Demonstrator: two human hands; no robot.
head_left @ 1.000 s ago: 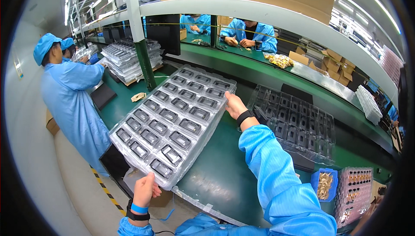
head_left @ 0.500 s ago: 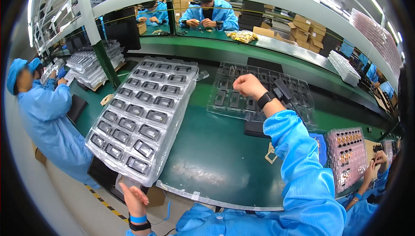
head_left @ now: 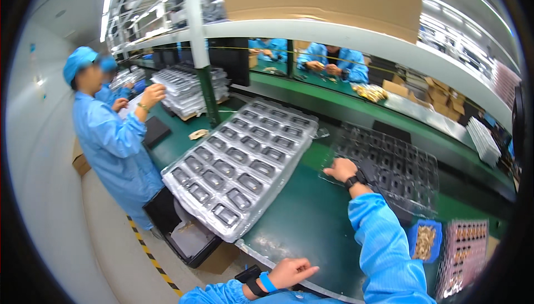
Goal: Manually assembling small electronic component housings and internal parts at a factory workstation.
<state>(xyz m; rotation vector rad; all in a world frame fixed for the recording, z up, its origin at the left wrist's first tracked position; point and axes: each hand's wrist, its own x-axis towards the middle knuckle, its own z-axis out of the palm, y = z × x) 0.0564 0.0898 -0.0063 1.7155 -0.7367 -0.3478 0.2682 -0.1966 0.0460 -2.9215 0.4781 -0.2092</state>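
Observation:
My right hand hangs at the left edge of a clear plastic tray, which has rows of dark pockets. Its fingers are curled together; whatever is between them is hidden. My left hand is close to my body at the table's front edge, its fingers stretched toward the right, holding nothing. To the left of my right hand lies a stack of clear blister trays, whose top one carries rows of dark rectangular frame-like parts.
A blue bin of small tan pieces stands at the right beside a pink tray. A black bin sits below the stack's near corner. A co-worker stands at the left. A green-and-white post and shelf rise behind.
My view has turned left. My left hand has moved from beside the tray stack to the right, near my body. My right hand has come down to the clear tray's left edge.

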